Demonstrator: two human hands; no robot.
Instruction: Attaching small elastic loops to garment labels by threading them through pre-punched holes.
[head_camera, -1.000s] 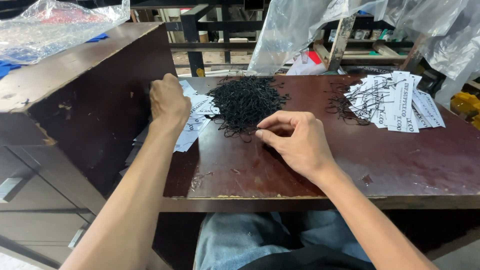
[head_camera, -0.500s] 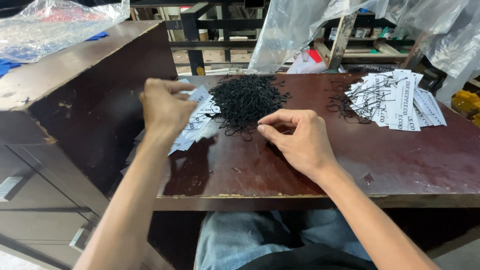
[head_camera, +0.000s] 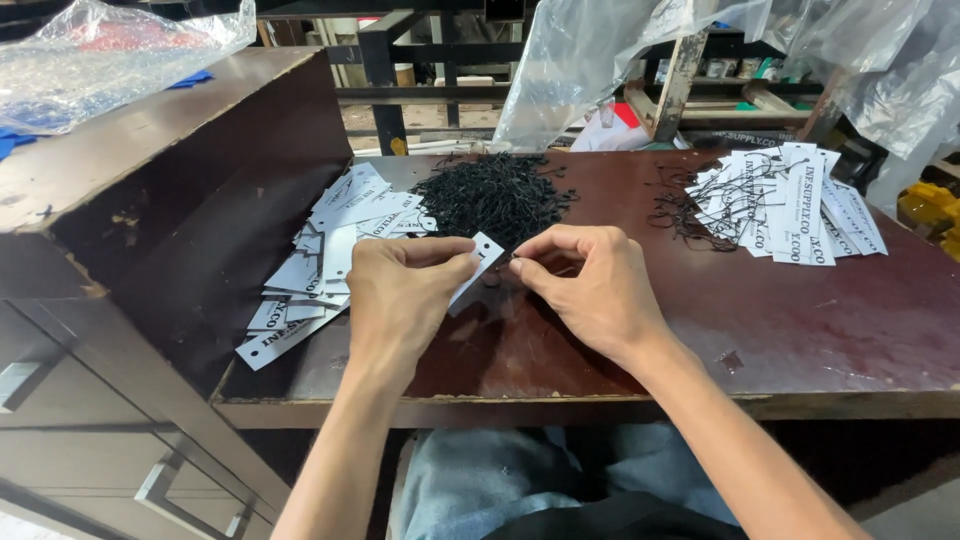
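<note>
My left hand holds a white paper tag by its lower end, with the holed end pointing up and to the right. My right hand pinches a thin black string right at the tag's hole. Just behind both hands lies a heap of black strings. To the left a loose pile of white tags spreads over the dark wooden table.
A pile of white tags with strings on them lies at the back right. A tall dark wooden cabinet stands on the left with a plastic bag on top. Clear plastic sheets hang behind the table.
My left hand has picked up one tag from the left pile and brought it to the middle. My right hand has stayed near the string heap, now meeting the tag.
</note>
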